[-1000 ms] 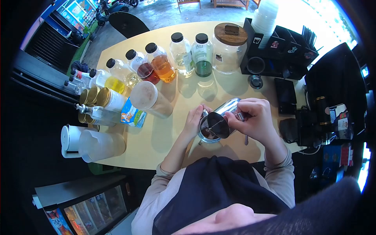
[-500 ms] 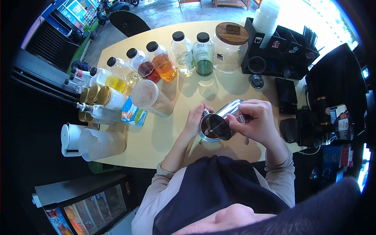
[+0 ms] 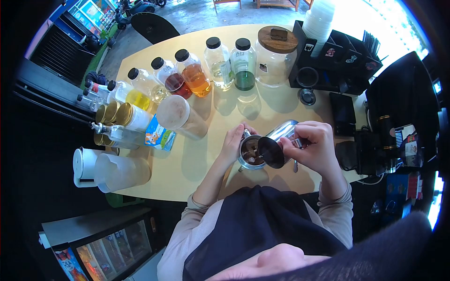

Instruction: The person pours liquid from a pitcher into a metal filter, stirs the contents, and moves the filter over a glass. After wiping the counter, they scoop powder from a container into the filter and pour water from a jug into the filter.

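My left hand (image 3: 233, 144) is closed around the handle of a metal pitcher (image 3: 251, 165) that stands low over the table with brown liquid inside. In my right hand (image 3: 315, 144) is a second shiny metal pitcher (image 3: 284, 130), gripped by its handle. This one is tipped on its side, its dark mouth turned toward the first pitcher and its rim right at that pitcher's edge. Part of a spoon (image 3: 295, 165) shows on the table below my right hand.
On the light wooden table (image 3: 225, 125), a lidded container (image 3: 182, 118) and a blue carton (image 3: 160, 135) stand to the left. Several black-capped bottles (image 3: 196, 79) line the back, beside a wood-lidded jar (image 3: 276, 61). A black organizer (image 3: 335, 58) with stacked cups is back right.
The right pitcher has shifted slightly to the right with my right hand, so more of the brown liquid in the left pitcher shows. My left hand stays in place.
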Tool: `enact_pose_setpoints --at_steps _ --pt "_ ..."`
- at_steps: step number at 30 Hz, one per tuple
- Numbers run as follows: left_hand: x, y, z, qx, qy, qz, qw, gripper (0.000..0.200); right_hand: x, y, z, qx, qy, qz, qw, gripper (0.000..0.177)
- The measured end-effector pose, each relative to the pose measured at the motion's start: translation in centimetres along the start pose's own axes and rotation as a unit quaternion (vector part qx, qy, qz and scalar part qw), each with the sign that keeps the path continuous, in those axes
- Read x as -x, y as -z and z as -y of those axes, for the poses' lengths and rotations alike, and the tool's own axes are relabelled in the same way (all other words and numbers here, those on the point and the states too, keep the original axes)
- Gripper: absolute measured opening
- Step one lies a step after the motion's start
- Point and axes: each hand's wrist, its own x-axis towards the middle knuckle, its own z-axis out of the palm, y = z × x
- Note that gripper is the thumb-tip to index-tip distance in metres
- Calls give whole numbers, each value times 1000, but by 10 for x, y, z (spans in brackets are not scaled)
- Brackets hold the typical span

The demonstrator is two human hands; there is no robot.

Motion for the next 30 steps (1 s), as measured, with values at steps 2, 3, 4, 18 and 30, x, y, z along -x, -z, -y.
enact_pose_setpoints --at_steps 2,3,4,18,30 --pt "0 -1 -2 3 1 5 1000 46 2 0 -2 -6 -26 -5 1000 34" --pt "0 -1 -1 3 2 6 1000 46 3 1 -3 -6 -27 -5 1000 34" --pt "0 -1 0 16 4 6 1000 45 3 1 -4 -5 -30 -11 999 34" --pt "0 1 3 6 3 7 1000 46 -2 5 -12 -3 -37 -42 998 36" --pt "1 1 3 -16 -2 1 1000 48 -19 -2 -13 -16 -9 -44 999 34"
